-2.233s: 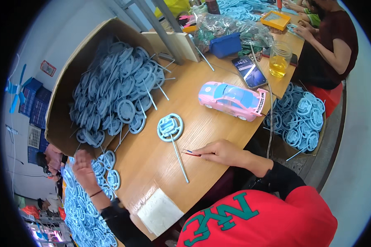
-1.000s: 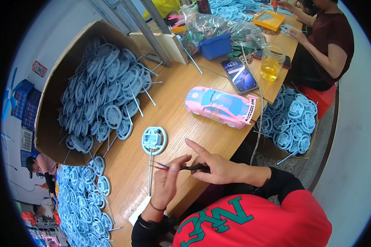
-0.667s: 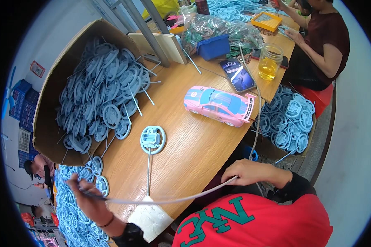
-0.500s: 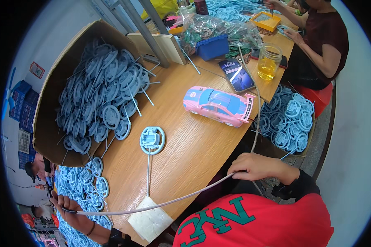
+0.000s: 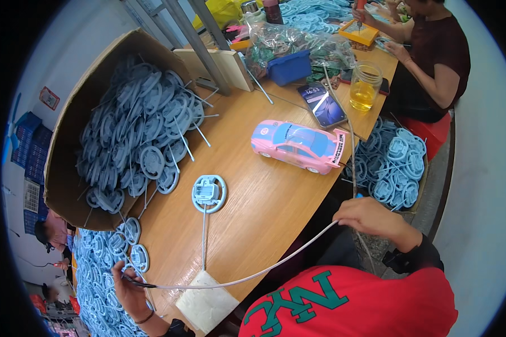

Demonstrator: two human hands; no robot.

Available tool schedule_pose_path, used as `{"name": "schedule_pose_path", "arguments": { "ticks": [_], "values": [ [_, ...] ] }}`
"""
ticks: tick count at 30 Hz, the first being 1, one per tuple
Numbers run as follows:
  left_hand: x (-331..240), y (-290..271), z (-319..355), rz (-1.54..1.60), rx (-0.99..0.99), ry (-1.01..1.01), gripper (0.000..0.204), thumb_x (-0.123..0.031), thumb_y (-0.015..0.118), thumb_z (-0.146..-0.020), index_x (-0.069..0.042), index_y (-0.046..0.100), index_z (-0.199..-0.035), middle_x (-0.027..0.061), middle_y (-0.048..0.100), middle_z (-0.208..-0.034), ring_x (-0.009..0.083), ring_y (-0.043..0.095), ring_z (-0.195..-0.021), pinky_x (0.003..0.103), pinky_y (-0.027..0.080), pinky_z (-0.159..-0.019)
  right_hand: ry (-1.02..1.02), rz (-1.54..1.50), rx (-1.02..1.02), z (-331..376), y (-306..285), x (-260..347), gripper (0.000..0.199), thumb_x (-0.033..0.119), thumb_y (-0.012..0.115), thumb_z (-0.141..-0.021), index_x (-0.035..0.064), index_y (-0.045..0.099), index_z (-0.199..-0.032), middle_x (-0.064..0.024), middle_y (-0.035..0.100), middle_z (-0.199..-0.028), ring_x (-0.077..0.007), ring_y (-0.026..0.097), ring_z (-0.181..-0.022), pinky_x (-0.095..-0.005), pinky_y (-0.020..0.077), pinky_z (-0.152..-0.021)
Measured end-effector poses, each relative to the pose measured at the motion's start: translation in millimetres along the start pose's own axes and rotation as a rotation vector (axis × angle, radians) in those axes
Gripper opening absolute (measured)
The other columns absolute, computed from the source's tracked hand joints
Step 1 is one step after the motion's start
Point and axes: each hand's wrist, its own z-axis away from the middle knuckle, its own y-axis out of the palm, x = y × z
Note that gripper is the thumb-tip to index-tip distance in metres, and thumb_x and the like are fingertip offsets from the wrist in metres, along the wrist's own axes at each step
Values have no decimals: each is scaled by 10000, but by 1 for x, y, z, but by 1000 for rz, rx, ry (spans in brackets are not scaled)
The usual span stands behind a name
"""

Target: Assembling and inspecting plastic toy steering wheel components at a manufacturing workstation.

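A thin light-grey cable (image 5: 247, 279) sags in a curve between my hands, over the table's front edge. Its dark end is pinched in the fingers of my left hand (image 5: 130, 292), near the heap of blue parts at the lower left. The fingers of my right hand (image 5: 371, 217) close on the cable farther along, off the table's right side. In front of me lies a blue plastic ring part (image 5: 209, 194) with an open box-like centre. Its thin rod (image 5: 204, 241) points toward a whitish flat pad (image 5: 207, 303), which the cable crosses.
A cardboard box (image 5: 67, 168) heaped with blue ring parts stands at left. A pink toy car (image 5: 298, 146), phone (image 5: 322, 104), jar of yellow liquid (image 5: 365, 87) and blue bin (image 5: 289, 67) occupy the far side. At right, a co-worker (image 5: 436, 56) handles a tool near more blue parts (image 5: 396, 163).
My left hand has come to the right with the cable's dark end. My right hand has shifted right and slightly up, and the cable between them bows more.
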Motion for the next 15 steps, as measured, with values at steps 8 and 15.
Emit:
{"name": "schedule_pose_path", "arguments": {
  "ticks": [8, 15],
  "values": [
    [21, 57, 3, -227, 203, -14, 359, -333, 435, -1026, -19, 540, -1165, 72, 640, -806, 189, 657, -654, 248, 530, -523, -60, 293, -409, 18, 29, -42, 148, 100, 684, -767, 104, 694, -915, -47, 656, -881, -251, 627, -831, -363, 467, -747],
    [-8, 2, -5, -57, 82, 90, 376, -359, 476, -1009, -26, 556, -1162, 31, 619, -792, 144, 641, -690, 220, 516, -551, -121, 415, -453, 5, -4, 18, 188, 105, 664, -772, 103, 688, -959, -34, 610, -833, -221, 596, -792, -350, 438, -722]
  ]
}}
